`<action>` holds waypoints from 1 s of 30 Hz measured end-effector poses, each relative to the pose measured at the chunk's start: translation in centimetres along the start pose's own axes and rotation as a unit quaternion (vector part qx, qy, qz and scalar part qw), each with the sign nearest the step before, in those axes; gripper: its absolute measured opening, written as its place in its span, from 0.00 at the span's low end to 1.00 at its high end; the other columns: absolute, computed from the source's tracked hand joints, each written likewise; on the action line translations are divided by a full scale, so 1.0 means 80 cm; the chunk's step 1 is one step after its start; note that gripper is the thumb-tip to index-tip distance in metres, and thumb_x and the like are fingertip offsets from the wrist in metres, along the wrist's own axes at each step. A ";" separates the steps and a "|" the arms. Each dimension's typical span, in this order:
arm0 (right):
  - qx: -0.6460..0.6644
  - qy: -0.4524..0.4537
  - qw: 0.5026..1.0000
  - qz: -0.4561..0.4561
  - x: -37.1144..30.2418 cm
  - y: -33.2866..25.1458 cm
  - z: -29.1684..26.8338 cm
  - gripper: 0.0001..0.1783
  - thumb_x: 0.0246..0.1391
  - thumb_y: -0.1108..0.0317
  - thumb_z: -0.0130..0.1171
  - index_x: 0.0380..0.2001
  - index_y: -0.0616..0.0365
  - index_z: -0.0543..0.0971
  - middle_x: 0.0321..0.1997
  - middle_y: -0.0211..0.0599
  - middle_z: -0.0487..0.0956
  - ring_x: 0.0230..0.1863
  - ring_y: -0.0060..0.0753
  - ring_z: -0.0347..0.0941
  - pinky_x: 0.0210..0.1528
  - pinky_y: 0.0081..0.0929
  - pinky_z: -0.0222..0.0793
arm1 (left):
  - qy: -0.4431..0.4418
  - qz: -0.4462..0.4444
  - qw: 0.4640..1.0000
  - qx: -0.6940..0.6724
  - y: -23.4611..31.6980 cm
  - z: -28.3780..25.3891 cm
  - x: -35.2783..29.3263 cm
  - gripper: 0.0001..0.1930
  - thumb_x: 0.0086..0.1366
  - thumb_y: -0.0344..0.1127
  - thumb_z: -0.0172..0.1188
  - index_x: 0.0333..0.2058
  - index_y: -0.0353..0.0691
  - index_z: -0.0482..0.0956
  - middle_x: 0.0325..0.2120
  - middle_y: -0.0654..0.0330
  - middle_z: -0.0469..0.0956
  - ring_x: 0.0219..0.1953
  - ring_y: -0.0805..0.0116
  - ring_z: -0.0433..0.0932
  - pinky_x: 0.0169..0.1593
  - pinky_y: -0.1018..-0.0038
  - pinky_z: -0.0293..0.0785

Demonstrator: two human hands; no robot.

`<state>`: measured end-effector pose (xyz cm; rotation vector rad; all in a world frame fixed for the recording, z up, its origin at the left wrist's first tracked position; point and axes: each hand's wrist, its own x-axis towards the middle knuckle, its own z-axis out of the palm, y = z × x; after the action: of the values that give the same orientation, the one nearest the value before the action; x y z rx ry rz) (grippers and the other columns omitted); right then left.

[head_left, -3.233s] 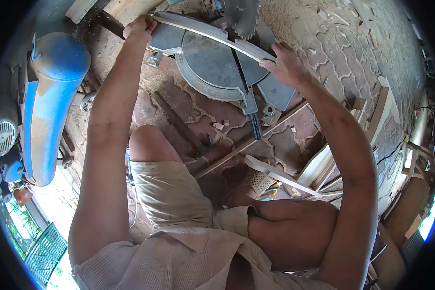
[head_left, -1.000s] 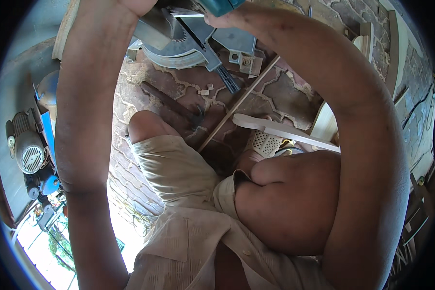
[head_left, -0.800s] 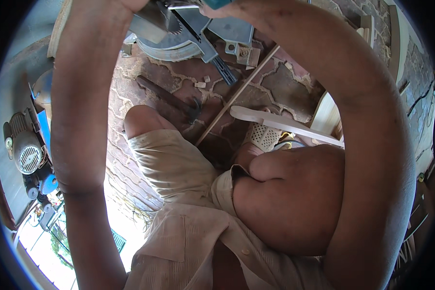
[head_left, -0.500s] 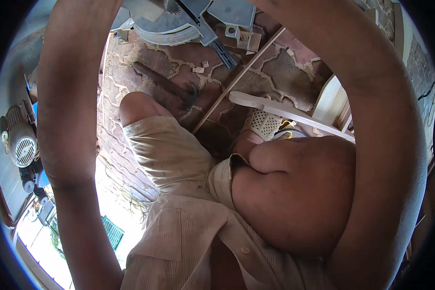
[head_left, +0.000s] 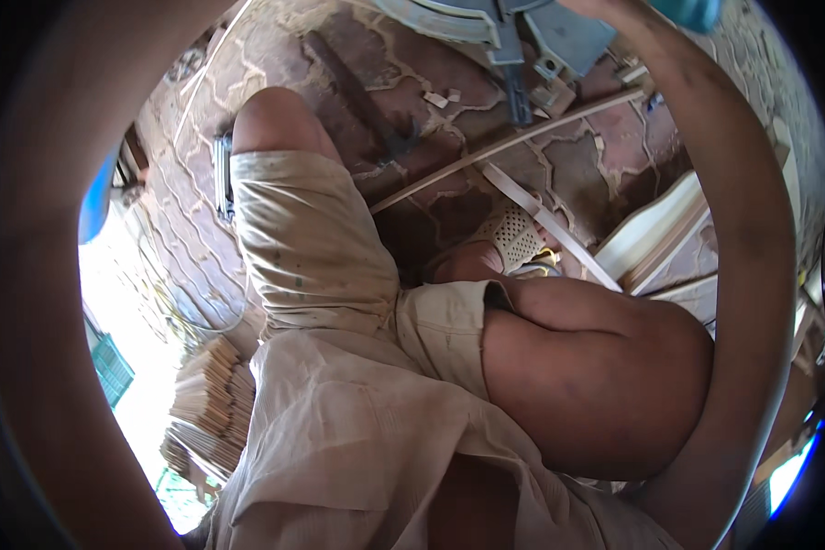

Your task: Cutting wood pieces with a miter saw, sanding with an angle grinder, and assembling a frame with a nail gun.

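Note:
Both my arms reach up past the top edge, so neither hand shows its fingers. My left forearm fills the left side, while my right forearm curves up the right side toward the mitre saw. The saw's grey base sits at the top, only partly in frame. On the paving below it lies a hammer, its head near my bent knee. A long thin wooden strip runs diagonally across the ground. One pale narrow board crosses close to my perforated shoe.
Small wood offcuts lie near the saw. Pale boards rest beside my right leg. A stack of thin wooden slats stands at the lower left, with a green crate behind it. Something blue shows at the left.
The view has shifted and turned; the saw now appears farther right and higher. My left arm is nearer the left edge. The slat stack has come into view, and the motor at left is out of it.

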<state>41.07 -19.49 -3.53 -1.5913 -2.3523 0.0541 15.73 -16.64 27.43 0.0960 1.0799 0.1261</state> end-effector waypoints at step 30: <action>0.019 -0.166 0.964 0.208 0.007 -0.056 -0.052 0.28 0.58 0.52 0.60 0.50 0.67 0.79 0.49 0.60 0.82 0.52 0.60 0.80 0.56 0.54 0.76 | 0.273 0.125 0.901 0.313 -0.014 0.172 -0.012 0.11 0.70 0.43 0.61 0.35 0.40 0.79 0.24 0.59 0.78 0.27 0.67 0.78 0.34 0.63 0.80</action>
<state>37.95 -21.23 1.43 -2.1715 -2.1742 0.4885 27.48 -18.16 34.56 0.8245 1.6386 0.0294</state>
